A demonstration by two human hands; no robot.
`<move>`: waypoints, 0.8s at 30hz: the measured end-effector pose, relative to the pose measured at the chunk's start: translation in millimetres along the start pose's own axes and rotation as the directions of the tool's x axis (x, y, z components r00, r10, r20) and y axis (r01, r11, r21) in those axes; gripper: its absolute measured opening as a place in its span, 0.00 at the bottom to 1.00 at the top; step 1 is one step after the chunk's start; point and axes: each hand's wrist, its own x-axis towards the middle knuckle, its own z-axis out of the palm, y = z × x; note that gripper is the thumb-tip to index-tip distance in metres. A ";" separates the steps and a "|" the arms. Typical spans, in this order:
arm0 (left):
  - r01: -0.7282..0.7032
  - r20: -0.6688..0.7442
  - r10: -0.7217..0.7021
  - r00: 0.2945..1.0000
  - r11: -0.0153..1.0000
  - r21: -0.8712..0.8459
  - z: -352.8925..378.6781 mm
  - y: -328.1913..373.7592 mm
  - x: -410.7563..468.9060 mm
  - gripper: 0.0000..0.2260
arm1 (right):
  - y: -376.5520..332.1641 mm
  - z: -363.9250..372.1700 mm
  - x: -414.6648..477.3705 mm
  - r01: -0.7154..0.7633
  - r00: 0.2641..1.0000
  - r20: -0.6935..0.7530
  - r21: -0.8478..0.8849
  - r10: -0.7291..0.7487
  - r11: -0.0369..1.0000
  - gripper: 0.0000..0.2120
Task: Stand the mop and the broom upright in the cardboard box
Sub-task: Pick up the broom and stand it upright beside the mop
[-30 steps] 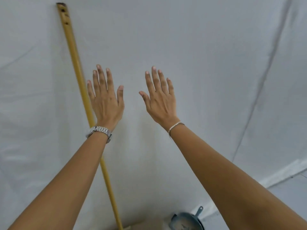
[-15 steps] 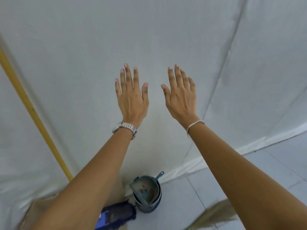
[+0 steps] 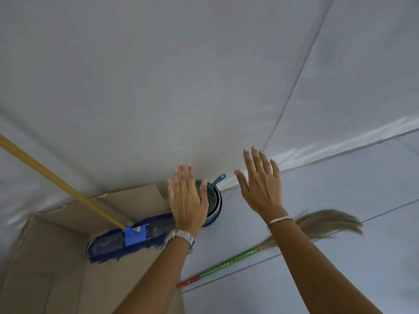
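Nearest us, the cardboard box stands open w/ the mop already in it, blue head on the box bottom, yellow handle slanting up to the sheet-covered wall behind the box. Right of the box, the broom lies flat on the floor, bristles pointing away from the box. Our left hand & right hand hover above, both spread wide, holding nothing. Just beyond the box sits a small pail. Risk, we reckon: broom's short, may tip out or nudge the leaning mop over.
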 end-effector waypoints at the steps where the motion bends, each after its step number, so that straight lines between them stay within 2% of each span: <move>1: 0.034 0.015 -0.034 0.999 0.999 0.011 14.1 -8.9 -10.3 0.30 | 5.2 13.3 -7.9 0.020 0.999 0.050 -0.006 -0.020 1.000 0.28; 7: 0.189 0.202 -0.214 0.956 0.972 0.137 198.7 -99.2 -87.4 0.35 | 53.0 207.0 -77.9 0.077 0.937 0.342 -0.005 -0.070 0.997 0.32; 10: 0.246 0.266 -0.285 0.921 0.954 0.171 269.1 -136.0 -126.7 0.36 | 69.6 288.2 -113.3 0.089 0.911 0.401 0.027 -0.092 0.996 0.31; 13: 0.353 0.340 -0.395 0.853 0.918 0.181 340.4 -172.8 -163.5 0.33 | 85.7 372.5 -145.7 0.130 0.864 0.487 0.030 -0.128 0.991 0.31; 15: 0.543 0.322 -0.548 0.772 0.832 0.114 383.8 -193.9 -185.7 0.33 | 95.6 425.0 -165.5 0.141 0.816 0.563 0.026 -0.131 0.990 0.32; 16: 0.673 0.304 -0.652 0.694 0.738 0.047 401.6 -202.2 -194.9 0.33 | 99.9 448.7 -174.1 0.141 0.794 0.594 0.021 -0.126 0.990 0.33; 17: 0.795 0.296 -0.754 0.586 0.606 -0.030 418.9 -209.7 -201.4 0.34 | 103.7 472.6 -181.4 0.139 0.783 0.611 0.016 -0.120 0.990 0.33; 18: 0.887 0.302 -0.836 0.458 0.455 -0.085 433.1 -215.1 -205.2 0.35 | 106.5 492.8 -187.4 0.131 0.772 0.627 0.011 -0.109 0.991 0.34; 20: 0.976 0.330 -0.921 0.204 0.165 -0.143 461.4 -229.3 -209.3 0.38 | 107.2 528.7 -197.2 0.129 0.741 0.662 0.025 -0.113 0.991 0.34; 22: 0.969 0.430 -0.903 -0.029 -0.130 -0.208 485.7 -246.8 -212.1 0.39 | 102.5 558.5 -204.5 0.172 0.685 0.711 0.055 -0.160 0.984 0.35; 23: 0.929 0.528 -0.840 -0.123 -0.285 -0.237 499.7 -256.2 -214.3 0.38 | 100.3 574.3 -207.6 0.197 0.655 0.733 0.070 -0.184 0.978 0.35; 24: 0.873 0.643 -0.745 -0.178 -0.421 -0.245 510.3 -264.1 -214.5 0.36 | 98.4 587.0 -209.3 0.222 0.623 0.754 0.084 -0.208 0.971 0.35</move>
